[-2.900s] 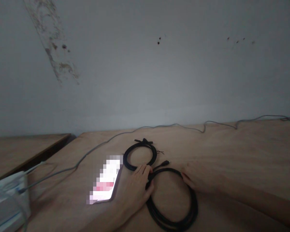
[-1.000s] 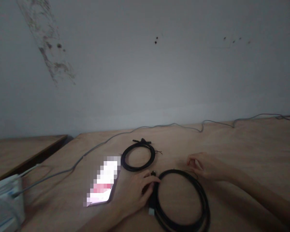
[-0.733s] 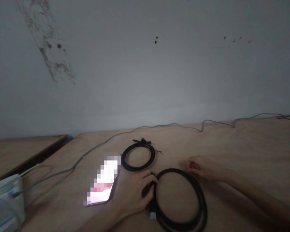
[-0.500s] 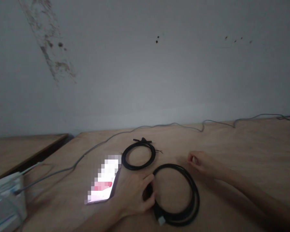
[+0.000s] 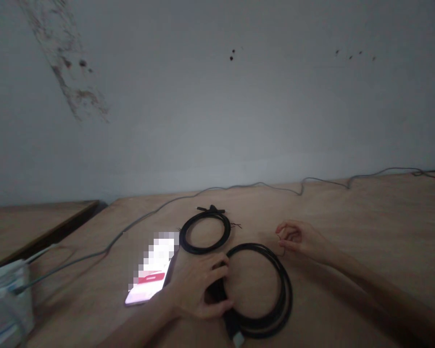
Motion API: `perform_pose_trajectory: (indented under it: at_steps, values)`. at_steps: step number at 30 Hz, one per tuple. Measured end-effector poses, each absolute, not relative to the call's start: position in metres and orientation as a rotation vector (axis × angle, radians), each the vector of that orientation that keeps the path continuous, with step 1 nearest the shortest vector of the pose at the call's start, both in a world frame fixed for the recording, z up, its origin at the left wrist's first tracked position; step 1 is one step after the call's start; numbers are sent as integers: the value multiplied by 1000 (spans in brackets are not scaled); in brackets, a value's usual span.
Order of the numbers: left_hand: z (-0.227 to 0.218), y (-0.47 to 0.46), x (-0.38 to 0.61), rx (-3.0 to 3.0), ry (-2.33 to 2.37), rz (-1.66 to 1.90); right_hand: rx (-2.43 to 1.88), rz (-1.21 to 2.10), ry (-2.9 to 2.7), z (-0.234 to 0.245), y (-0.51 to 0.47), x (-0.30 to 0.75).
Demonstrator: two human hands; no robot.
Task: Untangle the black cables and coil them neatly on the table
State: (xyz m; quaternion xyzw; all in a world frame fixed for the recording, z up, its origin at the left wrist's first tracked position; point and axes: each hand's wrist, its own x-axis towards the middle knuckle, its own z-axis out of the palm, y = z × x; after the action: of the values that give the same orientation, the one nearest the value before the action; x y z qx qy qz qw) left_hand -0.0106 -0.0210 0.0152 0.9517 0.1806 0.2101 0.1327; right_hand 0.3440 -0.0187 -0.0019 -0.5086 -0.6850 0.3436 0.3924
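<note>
A black cable lies coiled on the wooden table, its plug with a pale tip pointing toward me. My left hand grips the left side of this coil, thumb and fingers around the bundled part. Off the coil's upper right, my right hand pinches a thin, wire-like tie between thumb and fingertips. Behind my left hand rests a second black coiled cable, bound at its sides with thin ties, with its connectors at the top.
A phone with a lit, partly blurred screen lies left of my left hand. At the far left stands a white box with cords. A long grey cable runs from it along the wall. Wooden tabletop extends right.
My right hand has opened out from a tighter curl, and the thin tie now shows at its fingertips. My left fingers have spread slightly around the coil. The view has shifted a little.
</note>
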Motion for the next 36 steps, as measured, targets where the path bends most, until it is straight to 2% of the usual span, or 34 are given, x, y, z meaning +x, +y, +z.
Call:
perform_pose_trajectory:
  at_steps: [10, 19, 21, 24, 28, 36]
  values:
    - [18, -14, -14, 2691, 549, 461, -1393, 756, -1745, -1, -22, 349]
    - [16, -37, -2, 2738, 680, 564, -1410, 478, -2013, 14, -28, 353]
    - [18, -38, -1, 2733, 726, 643, -1399, 491, -2080, 16, -30, 353]
    - [22, -35, 1, 2636, 1070, 753, -1367, 557, -2129, 21, -36, 349]
    - [20, -28, 5, 2485, 1459, 714, -1303, 720, -2093, 28, -42, 344]
    - [2, -24, 6, 2464, 1494, 554, -1194, 937, -2063, 24, -48, 335]
